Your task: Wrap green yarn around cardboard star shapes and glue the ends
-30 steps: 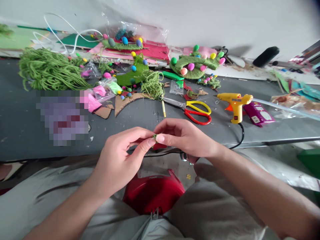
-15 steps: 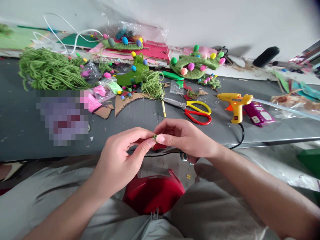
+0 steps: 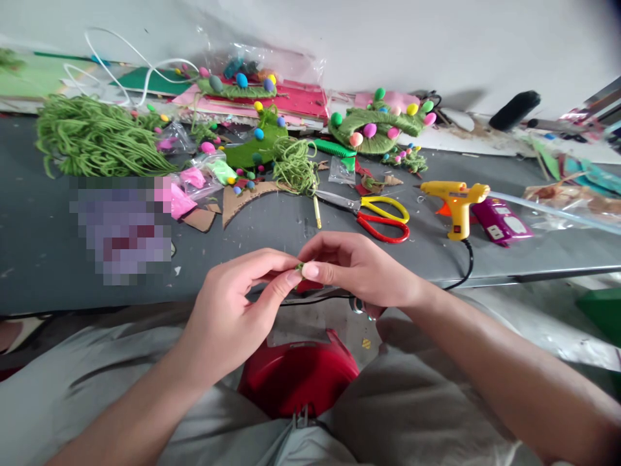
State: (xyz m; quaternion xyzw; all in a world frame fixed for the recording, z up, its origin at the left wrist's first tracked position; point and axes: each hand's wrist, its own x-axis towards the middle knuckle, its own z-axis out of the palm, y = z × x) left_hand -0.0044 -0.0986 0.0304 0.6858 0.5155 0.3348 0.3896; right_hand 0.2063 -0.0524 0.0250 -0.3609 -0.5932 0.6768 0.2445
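A small piece of green yarn (image 3: 300,267) is pinched between both hands at the table's front edge. My left hand (image 3: 242,301) grips it with thumb and index fingertips. From the other side, my right hand (image 3: 347,265) presses it with its thumb against curled fingers. Most of the piece is hidden by the fingertips. Just beyond the hands lie scissors (image 3: 371,210) with one yellow and one red handle. A loose tangle of green yarn (image 3: 295,167) sits behind them, beside a short yellow stick (image 3: 317,212).
A yellow glue gun (image 3: 456,202) lies to the right beside a purple packet (image 3: 502,222), its cord running over the edge. A large green yarn bundle (image 3: 97,139) is at left. Yarn-wrapped shapes with coloured balls (image 3: 373,126) stand at the back. Below is a red stool (image 3: 298,375).
Both hands hold the same pinch on the green yarn with hardly any movement. The view has shifted very slightly.
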